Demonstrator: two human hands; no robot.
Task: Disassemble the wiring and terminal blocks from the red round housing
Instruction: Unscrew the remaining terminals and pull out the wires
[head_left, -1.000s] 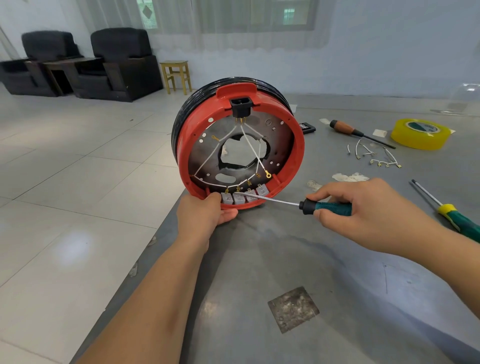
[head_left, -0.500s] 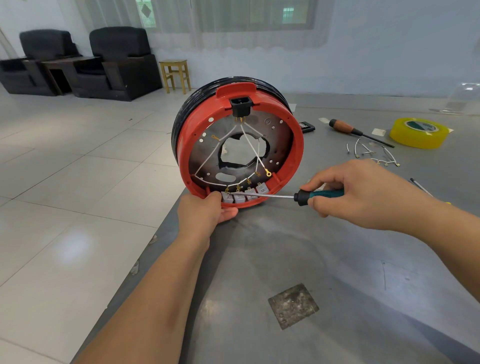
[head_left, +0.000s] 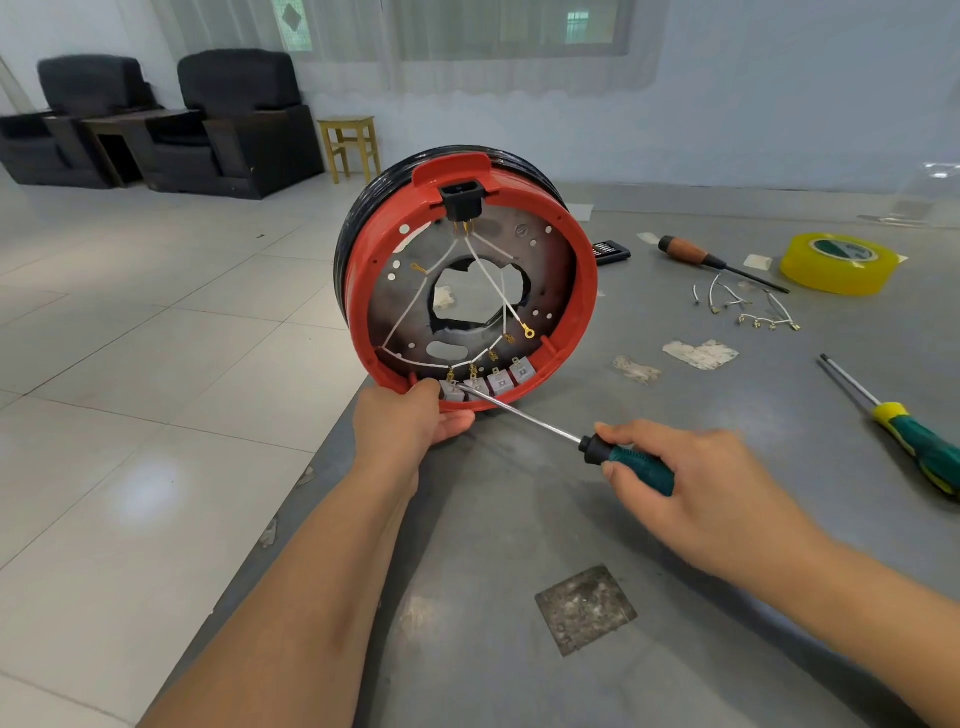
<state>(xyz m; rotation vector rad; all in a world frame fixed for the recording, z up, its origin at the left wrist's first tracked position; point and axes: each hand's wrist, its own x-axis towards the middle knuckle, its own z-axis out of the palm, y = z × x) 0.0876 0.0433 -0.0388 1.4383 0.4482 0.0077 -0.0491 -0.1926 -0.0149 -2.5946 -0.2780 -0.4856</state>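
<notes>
The red round housing (head_left: 584, 291) stands on edge at the grey table's left edge, its open side facing me. White wires (head_left: 483, 270) with gold terminals run from a black socket (head_left: 461, 201) at the top down to a row of grey terminal blocks (head_left: 498, 382) along the bottom rim. My left hand (head_left: 410, 421) grips the housing's bottom rim beside the leftmost block. My right hand (head_left: 696, 483) holds a green-handled screwdriver (head_left: 631, 460); its tip touches the leftmost block.
On the table (head_left: 519, 545) to the right lie loose removed wires (head_left: 743, 306), a wooden-handled screwdriver (head_left: 698, 257), a yellow tape roll (head_left: 836, 262), a second green-yellow screwdriver (head_left: 904, 436) and tape scraps (head_left: 698, 353). A square patch (head_left: 584, 608) marks the near table. Tiled floor drops off left.
My right hand dropped lower and toward me, so the screwdriver now angles up-left with its tip at the leftmost block. The left hand and housing stayed put.
</notes>
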